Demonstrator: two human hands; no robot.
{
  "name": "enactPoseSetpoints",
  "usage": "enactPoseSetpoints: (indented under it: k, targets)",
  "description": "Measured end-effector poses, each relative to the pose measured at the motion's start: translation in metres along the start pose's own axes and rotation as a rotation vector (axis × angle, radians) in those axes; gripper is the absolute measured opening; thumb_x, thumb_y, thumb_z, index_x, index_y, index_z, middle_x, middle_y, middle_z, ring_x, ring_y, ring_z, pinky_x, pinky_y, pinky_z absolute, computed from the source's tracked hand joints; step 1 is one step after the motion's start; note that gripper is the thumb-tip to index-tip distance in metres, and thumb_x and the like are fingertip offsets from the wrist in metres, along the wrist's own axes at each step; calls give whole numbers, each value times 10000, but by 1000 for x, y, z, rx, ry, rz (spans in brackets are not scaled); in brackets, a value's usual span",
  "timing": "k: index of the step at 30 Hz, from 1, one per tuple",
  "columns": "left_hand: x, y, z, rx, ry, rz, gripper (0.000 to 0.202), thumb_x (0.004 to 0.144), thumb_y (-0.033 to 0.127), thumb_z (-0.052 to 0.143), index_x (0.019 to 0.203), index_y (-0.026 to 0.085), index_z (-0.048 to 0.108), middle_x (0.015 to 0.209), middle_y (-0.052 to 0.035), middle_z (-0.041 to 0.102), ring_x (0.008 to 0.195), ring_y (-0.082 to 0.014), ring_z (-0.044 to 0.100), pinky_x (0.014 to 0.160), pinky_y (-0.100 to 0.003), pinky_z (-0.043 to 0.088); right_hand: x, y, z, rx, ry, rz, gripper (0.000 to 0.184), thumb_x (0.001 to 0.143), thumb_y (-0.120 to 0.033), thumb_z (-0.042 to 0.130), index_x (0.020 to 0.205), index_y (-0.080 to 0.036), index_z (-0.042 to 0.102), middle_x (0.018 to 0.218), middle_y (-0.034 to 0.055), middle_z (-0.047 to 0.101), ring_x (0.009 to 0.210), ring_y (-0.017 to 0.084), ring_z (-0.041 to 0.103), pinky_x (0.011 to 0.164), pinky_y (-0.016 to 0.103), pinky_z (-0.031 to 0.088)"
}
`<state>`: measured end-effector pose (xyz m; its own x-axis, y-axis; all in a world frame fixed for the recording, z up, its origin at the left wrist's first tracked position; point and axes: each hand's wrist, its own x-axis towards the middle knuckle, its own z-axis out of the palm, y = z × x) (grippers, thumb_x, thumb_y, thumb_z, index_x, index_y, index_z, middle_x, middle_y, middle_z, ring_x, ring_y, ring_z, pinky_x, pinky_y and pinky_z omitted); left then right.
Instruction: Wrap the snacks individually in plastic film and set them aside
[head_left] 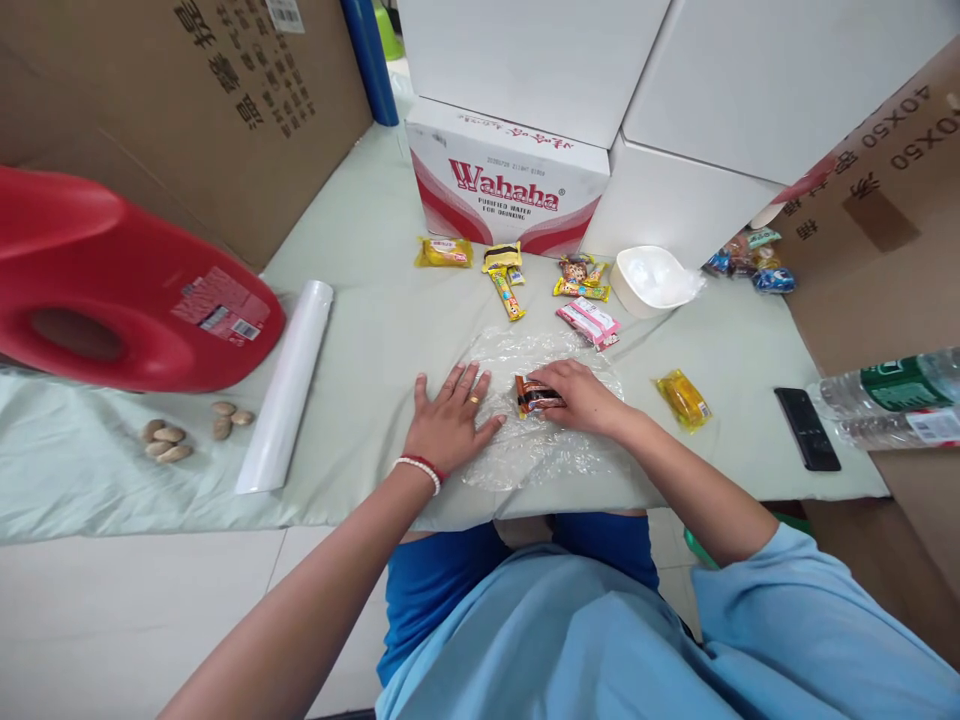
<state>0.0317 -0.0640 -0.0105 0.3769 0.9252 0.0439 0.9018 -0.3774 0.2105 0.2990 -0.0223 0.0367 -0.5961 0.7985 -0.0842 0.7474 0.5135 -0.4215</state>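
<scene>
A clear, crinkled sheet of plastic film [555,450] lies spread on the table in front of me. My right hand [577,397] is closed around a small brown-wrapped snack packet [529,394] on the middle of the film; its far end is hidden under the fingers. Flat and with fingers spread, my left hand [450,418] rests at the film's left edge and holds nothing. Beyond the film sit a pink snack packet [589,322], a yellow snack stick [506,294] and several other wrapped snacks. One yellow packet [682,400] lies right of my right hand.
A white roll [289,385], several brown stones [166,440] and a big red jug [135,290] are on the left. At the back stand a Wahaha carton [510,185] and a white bowl [651,282]. A black phone [807,428] and plastic bottles [896,385] lie right.
</scene>
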Motion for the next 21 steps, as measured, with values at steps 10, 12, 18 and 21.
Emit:
enactPoseSetpoints:
  k: [10, 12, 18, 21]
  targets:
    - [1, 0, -1, -7, -17, -8, 724, 1065, 627, 337, 1677, 240, 325, 1764, -111, 260, 1632, -354, 255, 1283, -773, 28, -11, -8, 11, -59, 65, -3, 563, 946, -320, 703, 1485, -213, 577, 1428, 174, 614, 1356, 358, 514, 1196, 580, 326]
    - [1, 0, -1, -4, -21, -10, 727, 1066, 632, 324, 1678, 239, 323, 1765, -110, 257, 1635, -348, 247, 1283, -773, 28, -13, -8, 12, -68, 44, 7, 661, 927, -378, 743, 1532, -216, 531, 1482, 184, 580, 1399, 375, 487, 1221, 618, 289]
    - [1, 1, -1, 3, -35, -19, 716, 1067, 637, 312, 1679, 266, 328, 1768, -110, 244, 1638, -346, 242, 1292, -748, 21, -13, -8, 10, -127, 34, -9, 602, 961, -279, 678, 1538, -200, 527, 1470, 187, 586, 1384, 353, 503, 1256, 611, 247]
    - [1, 0, -1, 5, -38, -20, 715, 1063, 640, 320, 1680, 278, 327, 1770, -104, 242, 1640, -354, 234, 1292, -749, 34, -7, -6, 8, -84, 74, -25, 616, 975, -337, 673, 1555, -220, 502, 1468, 181, 591, 1370, 352, 510, 1235, 590, 287]
